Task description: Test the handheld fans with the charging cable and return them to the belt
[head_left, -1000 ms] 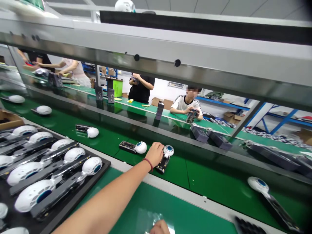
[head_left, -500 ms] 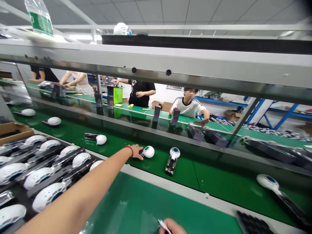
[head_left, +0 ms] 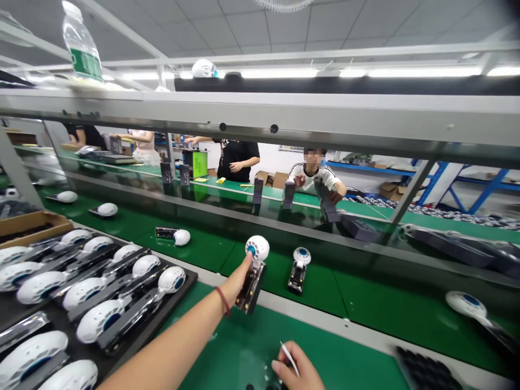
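1. head view, l. hand, w/ red wristband: closed on white-headed device, fingers mostly hidden; unit over near rail of green belt.
2. r. hand: pinching thin white strip, over green bench.
3. 2nd device: lying on belt, r. of held one, apart.
4. blk. tray, at l.: rows of similar units.

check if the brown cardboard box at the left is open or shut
Open: no flaps cover the cardboard box, and dark items show inside.
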